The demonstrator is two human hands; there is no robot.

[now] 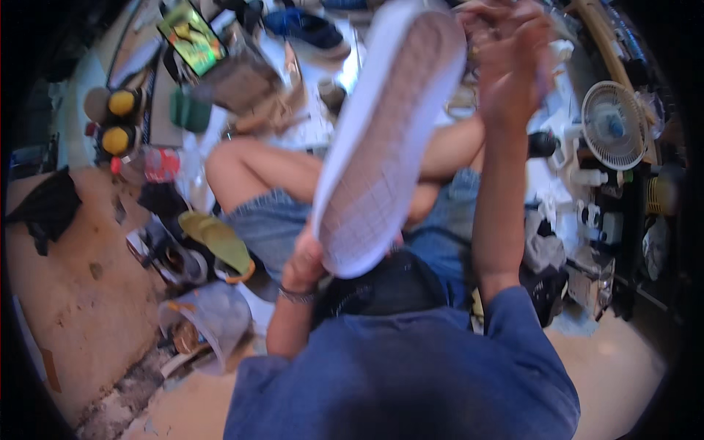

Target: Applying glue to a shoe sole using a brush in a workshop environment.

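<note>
A white-edged shoe (381,147) is held up before me, its tan patterned sole facing up and slanting from lower left to upper right. My left hand (304,262) grips it at the lower end, thumb side against the white rim; the other fingers are hidden beneath. My right hand (513,62) is raised beside the upper end, its fingers bent and smeared by motion. Whether that hand touches the shoe or holds something small cannot be made out. Below the shoe are my crossed legs in denim shorts and a black item (381,290) on my lap.
At my left lie a yellow-green insole (216,238), a toppled whitish bucket (213,323) and a red-labelled bottle (160,165). Ahead are a lit screen (192,37), a green container (189,110) and a dark blue shoe (304,28). A white fan (614,125) stands at the right.
</note>
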